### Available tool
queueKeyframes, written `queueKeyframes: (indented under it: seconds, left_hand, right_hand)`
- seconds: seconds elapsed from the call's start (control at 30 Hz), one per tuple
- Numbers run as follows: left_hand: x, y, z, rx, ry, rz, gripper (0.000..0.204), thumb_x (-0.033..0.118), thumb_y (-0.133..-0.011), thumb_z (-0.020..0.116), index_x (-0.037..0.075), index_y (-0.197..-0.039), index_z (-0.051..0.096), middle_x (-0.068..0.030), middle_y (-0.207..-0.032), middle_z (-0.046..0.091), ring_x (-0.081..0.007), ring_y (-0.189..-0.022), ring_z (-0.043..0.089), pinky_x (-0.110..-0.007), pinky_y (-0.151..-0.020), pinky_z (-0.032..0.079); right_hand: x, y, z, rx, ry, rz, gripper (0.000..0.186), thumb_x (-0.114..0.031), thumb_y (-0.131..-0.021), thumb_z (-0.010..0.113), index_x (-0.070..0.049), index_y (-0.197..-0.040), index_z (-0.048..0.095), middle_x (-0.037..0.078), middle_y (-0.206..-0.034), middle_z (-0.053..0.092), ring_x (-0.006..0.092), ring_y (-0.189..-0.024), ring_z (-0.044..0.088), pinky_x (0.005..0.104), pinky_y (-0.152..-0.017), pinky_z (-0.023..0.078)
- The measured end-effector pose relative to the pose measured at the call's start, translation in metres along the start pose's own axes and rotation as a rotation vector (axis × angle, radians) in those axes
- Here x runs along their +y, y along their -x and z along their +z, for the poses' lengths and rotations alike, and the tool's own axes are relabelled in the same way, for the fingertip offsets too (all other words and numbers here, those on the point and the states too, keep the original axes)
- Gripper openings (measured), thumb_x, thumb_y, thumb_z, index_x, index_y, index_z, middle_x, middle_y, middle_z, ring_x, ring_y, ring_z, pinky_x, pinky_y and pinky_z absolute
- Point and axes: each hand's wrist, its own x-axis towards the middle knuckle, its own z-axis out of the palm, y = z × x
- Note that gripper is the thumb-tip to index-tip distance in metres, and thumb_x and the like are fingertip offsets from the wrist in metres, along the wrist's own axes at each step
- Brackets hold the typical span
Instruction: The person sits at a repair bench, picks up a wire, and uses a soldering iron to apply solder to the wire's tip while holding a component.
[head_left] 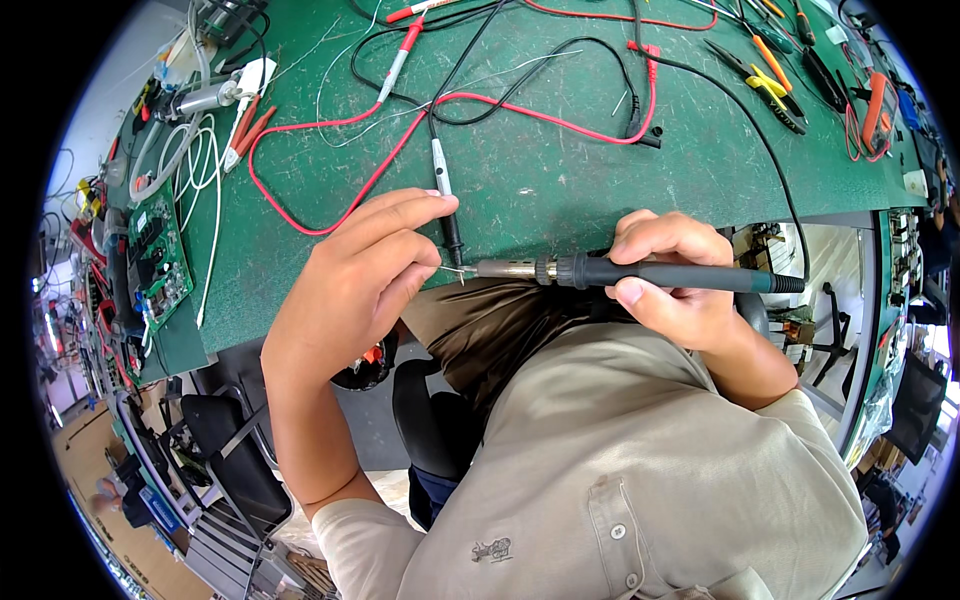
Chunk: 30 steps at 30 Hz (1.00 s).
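Note:
My right hand [680,275] is closed around the dark handle of a soldering iron [590,272], held level with its metal barrel pointing left. At the iron's tip, a thin silvery wire [452,268] sticks out from the pinched thumb and forefinger of my left hand [365,265]. A grey and black test probe [442,170] on a black lead runs down beside those fingers, and its metal point reaches the same spot. Whether the iron, wire and probe point actually touch is too small to tell. The left fingertips partly overlap the probe.
Red test leads [540,116] and black leads loop across the green bench mat [560,180]. Pliers [765,85] and an orange multimeter [878,115] lie at the far right. A green circuit board [160,255] and white cables [212,170] are at the left. The iron's cord [770,150] arcs behind my right hand.

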Motion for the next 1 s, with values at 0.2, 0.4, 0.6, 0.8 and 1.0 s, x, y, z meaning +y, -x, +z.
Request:
queueKeyframes:
  seconds: [0.2,0.4,0.6,0.8,1.0]
  left_hand:
    - [0.0001,-0.0001,-0.0002,-0.002,-0.002,0.000,0.015,-0.006,-0.077,0.074,-0.001,-0.087,0.064,-0.0142,-0.130,0.070,-0.0352,-0.122,0.065,-0.042,-0.100,0.053]
    - [0.0000,-0.0001,-0.0005,-0.005,0.000,0.001,0.015,-0.006,-0.077,0.074,-0.001,-0.087,0.064,-0.0139,-0.130,0.070,-0.0352,-0.122,0.065,-0.042,-0.100,0.053]
    - [0.0000,0.0008,-0.0007,-0.008,0.006,-0.008,0.014,-0.006,-0.077,0.073,-0.001,-0.087,0.064,-0.0140,-0.130,0.070,-0.0353,-0.123,0.065,-0.042,-0.100,0.053]
    - [0.0000,0.0004,-0.0003,-0.006,0.006,-0.007,0.015,-0.007,-0.077,0.074,-0.001,-0.086,0.064,-0.0138,-0.131,0.070,-0.0354,-0.123,0.065,-0.042,-0.101,0.053]
    - [-0.0002,0.0013,0.0023,0.017,0.012,0.009,0.017,-0.009,-0.073,0.072,0.000,-0.083,0.063,-0.0137,-0.131,0.070,-0.0359,-0.124,0.065,-0.043,-0.101,0.053]
  right_hand:
    - [0.0014,-0.0008,-0.0009,-0.004,-0.014,-0.044,0.019,-0.003,-0.084,0.079,0.001,-0.100,0.070,0.006,-0.083,0.068,0.0083,-0.068,0.061,0.0237,-0.059,0.045]
    - [0.0049,0.0042,-0.0026,0.036,-0.124,-0.028,0.021,0.000,-0.086,0.076,0.003,-0.105,0.067,0.006,-0.085,0.068,0.0074,-0.072,0.060,0.0241,-0.061,0.045]
    - [0.0028,0.0063,-0.0054,0.060,-0.225,0.035,0.020,0.001,-0.089,0.071,0.004,-0.107,0.062,0.009,-0.086,0.068,0.0079,-0.071,0.063,0.0243,-0.062,0.049]
    - [0.0048,0.0042,-0.0060,0.126,-0.273,0.013,0.017,0.000,-0.090,0.067,0.004,-0.106,0.060,0.011,-0.086,0.068,0.0118,-0.072,0.067,0.0259,-0.063,0.053]
    - [0.0049,0.0028,-0.0073,0.160,-0.318,0.016,0.019,-0.005,-0.093,0.065,0.001,-0.109,0.058,0.013,-0.086,0.068,0.0129,-0.069,0.064,0.0268,-0.062,0.051]
